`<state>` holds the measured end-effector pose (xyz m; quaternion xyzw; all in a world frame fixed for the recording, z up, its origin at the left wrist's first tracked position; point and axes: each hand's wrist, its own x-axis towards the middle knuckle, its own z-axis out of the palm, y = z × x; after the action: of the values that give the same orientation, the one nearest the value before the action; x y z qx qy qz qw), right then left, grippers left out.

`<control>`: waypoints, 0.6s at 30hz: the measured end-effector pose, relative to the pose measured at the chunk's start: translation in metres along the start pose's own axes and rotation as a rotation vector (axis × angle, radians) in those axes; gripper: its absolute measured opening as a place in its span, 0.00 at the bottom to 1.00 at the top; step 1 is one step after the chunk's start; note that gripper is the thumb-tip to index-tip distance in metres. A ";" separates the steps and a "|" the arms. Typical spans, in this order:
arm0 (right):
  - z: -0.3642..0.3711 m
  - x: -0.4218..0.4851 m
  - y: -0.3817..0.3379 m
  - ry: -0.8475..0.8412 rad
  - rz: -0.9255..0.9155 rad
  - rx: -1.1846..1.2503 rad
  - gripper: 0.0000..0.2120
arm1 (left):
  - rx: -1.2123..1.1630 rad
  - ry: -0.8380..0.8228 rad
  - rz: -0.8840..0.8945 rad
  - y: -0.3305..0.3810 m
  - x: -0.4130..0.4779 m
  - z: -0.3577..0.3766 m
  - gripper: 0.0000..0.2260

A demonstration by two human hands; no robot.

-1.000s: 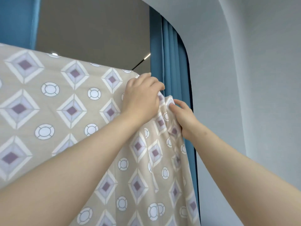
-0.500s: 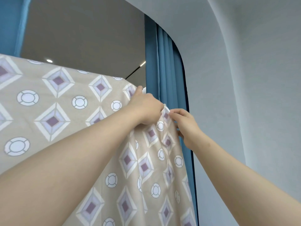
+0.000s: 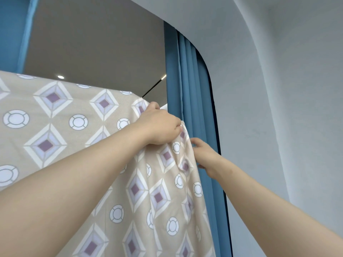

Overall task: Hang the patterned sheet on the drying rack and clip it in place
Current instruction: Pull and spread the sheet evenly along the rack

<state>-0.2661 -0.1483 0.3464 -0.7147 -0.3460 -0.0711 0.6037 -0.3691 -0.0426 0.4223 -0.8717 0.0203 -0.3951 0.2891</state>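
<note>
The patterned sheet [image 3: 78, 130], beige with white-and-purple diamonds and white circles, hangs over a high bar and fills the left and lower middle of the view. A short white end of the drying rack's bar [image 3: 163, 107] shows just past the sheet's top right corner. My left hand [image 3: 159, 125] is closed on the sheet's top right corner, bunching the cloth. My right hand [image 3: 204, 154] is lower, at the sheet's right hanging edge, its fingertips behind the cloth; I cannot tell whether it grips the edge. No clip is in view.
A blue curtain [image 3: 191, 93] hangs right behind the sheet's right edge. A pale grey wall [image 3: 278, 108] curves away to the right. Above is a grey ceiling [image 3: 92, 43] with small lights, and another blue curtain strip [image 3: 13, 34] at the top left.
My left hand has shifted right and down along the sheet's top corner. My right hand has dropped from the corner to the hanging edge below. The view has tilted upward.
</note>
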 end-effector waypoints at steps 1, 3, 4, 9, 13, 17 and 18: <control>-0.002 0.003 -0.001 0.072 -0.058 0.050 0.22 | -0.004 0.007 0.002 0.001 0.000 -0.001 0.17; -0.006 0.007 -0.007 0.102 -0.191 0.079 0.28 | -0.017 0.017 0.012 0.003 0.000 -0.003 0.17; -0.008 0.009 -0.012 0.040 -0.240 0.056 0.27 | -0.022 0.023 0.015 0.004 0.001 -0.004 0.16; -0.018 0.016 -0.016 -0.101 -0.161 -0.235 0.11 | -0.037 0.068 0.003 0.000 -0.001 0.000 0.16; -0.037 0.021 -0.019 0.369 -0.337 -0.366 0.12 | -0.045 0.065 -0.013 -0.002 -0.003 0.001 0.15; -0.055 0.024 -0.036 0.575 -0.486 -0.412 0.09 | 0.051 0.036 -0.038 0.007 0.003 -0.006 0.18; -0.057 0.021 -0.035 0.515 -0.449 -0.437 0.10 | 0.114 0.012 -0.036 0.011 0.003 -0.004 0.20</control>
<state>-0.2520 -0.1906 0.4005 -0.6917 -0.3079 -0.4497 0.4739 -0.3673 -0.0544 0.4209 -0.8516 -0.0161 -0.4059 0.3313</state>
